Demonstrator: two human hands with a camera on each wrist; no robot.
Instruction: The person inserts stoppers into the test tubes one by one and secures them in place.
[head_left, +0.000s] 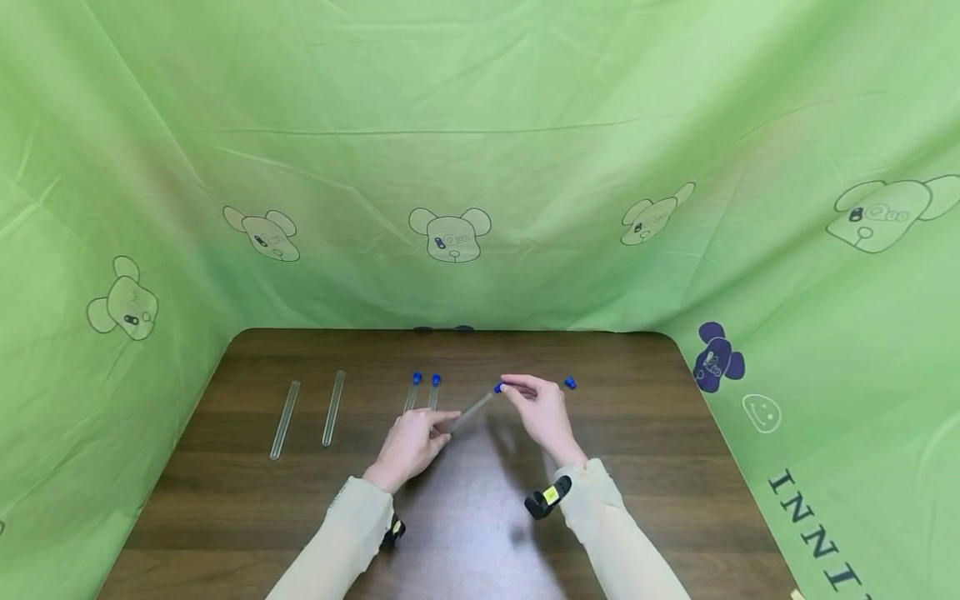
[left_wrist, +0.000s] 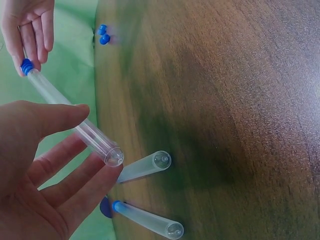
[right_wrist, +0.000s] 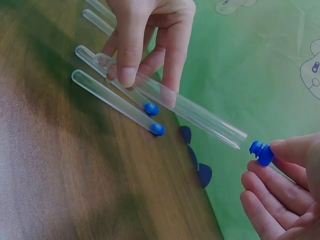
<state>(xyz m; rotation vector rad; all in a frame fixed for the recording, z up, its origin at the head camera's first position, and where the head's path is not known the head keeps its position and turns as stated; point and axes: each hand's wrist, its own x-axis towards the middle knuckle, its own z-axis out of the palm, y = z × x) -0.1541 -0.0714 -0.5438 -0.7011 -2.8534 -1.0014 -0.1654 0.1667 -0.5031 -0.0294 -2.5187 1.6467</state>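
My left hand (head_left: 408,446) pinches a clear test tube (right_wrist: 192,112) near its rounded end, thumb on one side and fingers on the other. The tube slants up to the right, its open mouth facing my right hand (head_left: 542,412). Between thumb and fingertips my right hand pinches a small blue stopper (right_wrist: 261,152). In the right wrist view the stopper's ridged end points at the tube's mouth, with a narrow gap between them. Beneath my left hand, two test tubes with blue stoppers (head_left: 417,378) (right_wrist: 157,130) lie side by side on the table.
Two test tubes without stoppers (head_left: 285,420) (head_left: 333,408) lie on the left of the brown wooden table (head_left: 225,517). Loose blue stoppers (head_left: 570,382) (left_wrist: 103,34) rest at the back right. A green curtain (head_left: 450,167) printed with bear heads hangs behind and on both sides.
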